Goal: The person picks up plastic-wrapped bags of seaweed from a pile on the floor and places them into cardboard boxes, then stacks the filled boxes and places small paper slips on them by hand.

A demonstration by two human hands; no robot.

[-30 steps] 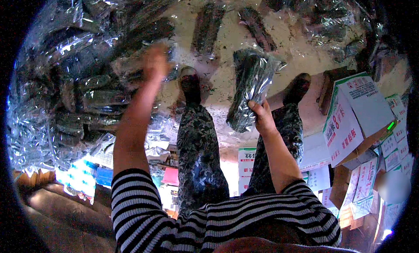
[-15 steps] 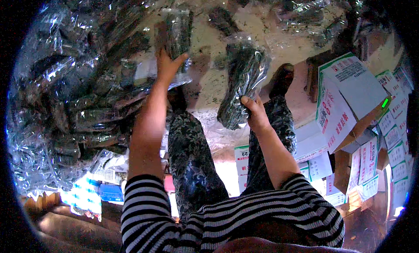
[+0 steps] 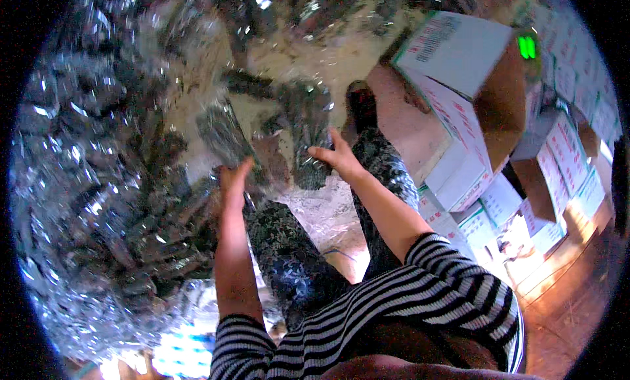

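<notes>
So, biggest first on my feed: the pile (image 3: 125, 196) of dark, clear-wrapped packs fills the whole left side, glinting everywhere. Over on my right, a white box (image 3: 457, 55) gapes, with more boxes (image 3: 561, 153) behind it, and pale floor (image 3: 410, 153) runs between. Patterned trousers (image 3: 289, 255) stand astride the work.

Now the packs: the left pack (image 3: 225, 127) leans at a slant beside the pile; the right pack (image 3: 305, 107) is just across from it, near upright in view. And the hands! The left hand (image 3: 233, 180) looks clamped on the near end of its pack, thumb along the edge. The right hand (image 3: 338, 153) lays its thumb on its pack's edge, index finger spread away; whether the hidden fingers clamp underneath, I can't tell through the blur.

To handle this well, I'd judge, take each pack by its firm body rather than loose wrapping, level the slanting one against its neighbour, and keep both low so nothing slick slides out.

What's different from half a second ago? The left pack was up at the top of my view, and it's down near its partner now. My view has swung too: the box sits further left and higher in frame. The right thumb is on its pack in both.
</notes>
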